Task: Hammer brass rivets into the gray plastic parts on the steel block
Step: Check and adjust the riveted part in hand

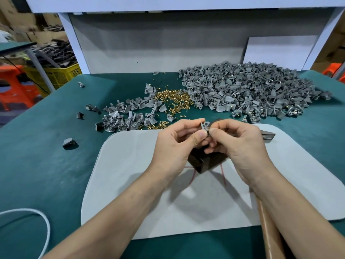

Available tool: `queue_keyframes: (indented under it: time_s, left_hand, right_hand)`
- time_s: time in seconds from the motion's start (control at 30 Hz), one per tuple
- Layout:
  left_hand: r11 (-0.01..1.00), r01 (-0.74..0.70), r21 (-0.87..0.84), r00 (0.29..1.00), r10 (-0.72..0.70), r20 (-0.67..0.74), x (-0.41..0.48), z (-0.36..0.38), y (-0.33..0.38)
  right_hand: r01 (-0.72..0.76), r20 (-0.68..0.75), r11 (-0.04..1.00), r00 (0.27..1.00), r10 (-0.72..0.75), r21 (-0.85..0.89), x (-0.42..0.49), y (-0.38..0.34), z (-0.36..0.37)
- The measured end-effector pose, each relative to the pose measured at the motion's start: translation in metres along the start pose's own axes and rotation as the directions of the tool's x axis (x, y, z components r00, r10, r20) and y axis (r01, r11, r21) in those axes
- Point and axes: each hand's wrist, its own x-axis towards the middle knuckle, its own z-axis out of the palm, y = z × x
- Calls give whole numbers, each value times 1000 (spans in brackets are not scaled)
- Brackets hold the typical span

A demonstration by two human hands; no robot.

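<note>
My left hand (179,144) and my right hand (237,144) meet above the dark steel block (201,163), which sits on a pale grey mat (130,184). Between the fingertips of both hands is one small gray plastic part (204,125). My right thumb and fingers pinch at its lower edge; whether a rivet is there is hidden. Loose brass rivets (173,99) lie in a heap behind the mat. The hammer's head (267,135) pokes out behind my right hand, and its wooden handle (268,234) runs under my right forearm.
A large heap of gray parts (252,90) fills the back right of the green table. A smaller heap (127,114) lies left of the rivets, with stray parts (69,143) further left. A white cable (37,219) loops at the front left. A white backboard (158,47) stands behind.
</note>
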Motion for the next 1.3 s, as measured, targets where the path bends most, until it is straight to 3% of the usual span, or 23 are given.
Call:
queue_keyframes:
  time_s: [0.1,0.27,0.47,0.63,1.13,1.3]
  left_hand:
    - [999,14,-38,1000,-15,-9,1,0,1]
    - [1000,11,15,1000,-11,19,2,-1,1]
    - [998,-1,58,999,-1,35,3,-1,1]
    - [997,-7,82,1000,5,25,2,-1,1]
    - [993,11,115,991,-26,132,4,-4,5]
    - [990,12,138,989,-33,147,4,-4,6]
  right_hand:
    - [-47,39,994,998,43,100,1,-1,-2]
    - [-17,37,999,999,16,36,2,-1,-6]
    - [61,41,991,998,-56,-123,3,1,-8]
    - [168,43,911,985,-164,-376,3,4,-10]
    - [199,40,741,973,-227,-641,3,-1,-13]
    - [191,39,741,975,-217,-644,3,-1,-13]
